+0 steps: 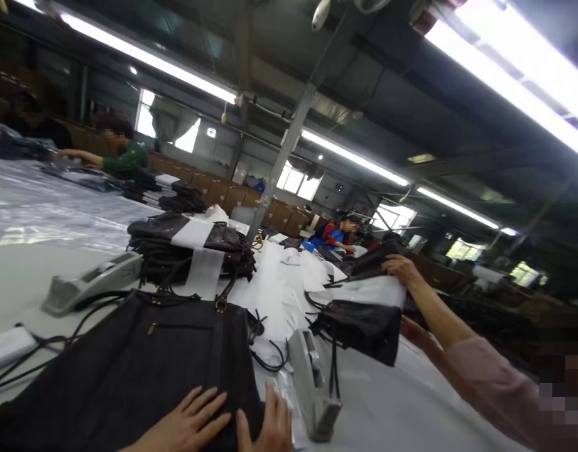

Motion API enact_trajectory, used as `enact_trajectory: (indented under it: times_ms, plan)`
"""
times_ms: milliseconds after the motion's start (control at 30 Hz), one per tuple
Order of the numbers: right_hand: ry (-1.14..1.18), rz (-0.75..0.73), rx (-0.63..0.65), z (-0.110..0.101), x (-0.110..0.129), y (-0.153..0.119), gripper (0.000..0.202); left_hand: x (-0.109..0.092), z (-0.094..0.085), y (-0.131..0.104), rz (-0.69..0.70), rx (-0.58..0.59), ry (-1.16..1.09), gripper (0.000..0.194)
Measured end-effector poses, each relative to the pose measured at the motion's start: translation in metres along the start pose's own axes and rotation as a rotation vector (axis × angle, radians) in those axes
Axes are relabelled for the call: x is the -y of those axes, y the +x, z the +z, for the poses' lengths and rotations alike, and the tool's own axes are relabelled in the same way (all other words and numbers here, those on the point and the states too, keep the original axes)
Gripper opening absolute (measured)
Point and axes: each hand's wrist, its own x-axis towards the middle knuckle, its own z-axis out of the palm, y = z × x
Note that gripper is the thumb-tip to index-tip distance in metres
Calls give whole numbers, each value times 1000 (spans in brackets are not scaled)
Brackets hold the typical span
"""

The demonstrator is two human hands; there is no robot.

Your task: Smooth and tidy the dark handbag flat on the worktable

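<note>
A black handbag (176,364) lies flat on the table in front of me, with a zip pocket and handles at its far edge. My left hand (185,420) rests on the bag's lower right part, fingers spread. Beside it, my right hand (270,424) is at the bag's right edge, its thumb apart from the upright fingers. Nothing is held in either hand.
Grey tape dispensers (93,282) stand left and right (312,383) of the bag. Stacked black bags (190,245) with white wraps sit behind it. At right, a person in a pink sleeve (496,376) holds a wrapped black bag (364,320). White paper (274,289) covers the middle.
</note>
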Motion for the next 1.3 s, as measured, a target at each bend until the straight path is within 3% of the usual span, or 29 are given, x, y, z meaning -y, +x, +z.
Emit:
enact_trajectory:
  times_ms: [100, 167, 267, 400, 533, 733, 800, 900, 1000, 1067, 1167, 1233, 1300]
  plan:
    - [142, 324, 262, 5, 5, 28, 44, 1, 3, 4, -7, 10, 18, 73]
    - [291, 418, 397, 4, 9, 44, 36, 3, 7, 5, -1, 3, 36, 73]
    - [491, 516, 410, 10, 4, 52, 43, 6, 10, 4, 1, -59, 59, 79]
    - [742, 666, 457, 34, -15, 38, 39, 9, 10, 1, 25, -115, 52, 75]
    - [664, 682, 475, 46, -28, 39, 36, 15, 16, 2, 59, -92, 28, 66]
    - [489, 490, 575, 29, -30, 67, 41, 27, 38, 6, 25, -84, 73, 70]
    - [459, 443, 557, 26, -23, 58, 39, 32, 49, 6, 40, -137, 80, 71]
    - [393, 370, 417, 27, -15, 32, 45, 40, 66, 9, 61, -185, 106, 77]
    - [153, 273, 366, 26, -10, 24, 56, 45, 73, 13, 73, -203, 107, 77]
    - [0, 134, 408, 18, -4, 38, 62, 41, 66, 12, 69, -200, 87, 74]
    - [-5, -187, 417, 5, 14, 68, 57, 26, 40, 2, 49, -174, 44, 69]
    - [27, -328, 362, 5, 24, 80, 52, 15, 22, -4, 50, -155, 10, 66]
    - [-2, -420, 253, 18, 24, 81, 43, 12, 9, -6, 88, -177, -11, 60]
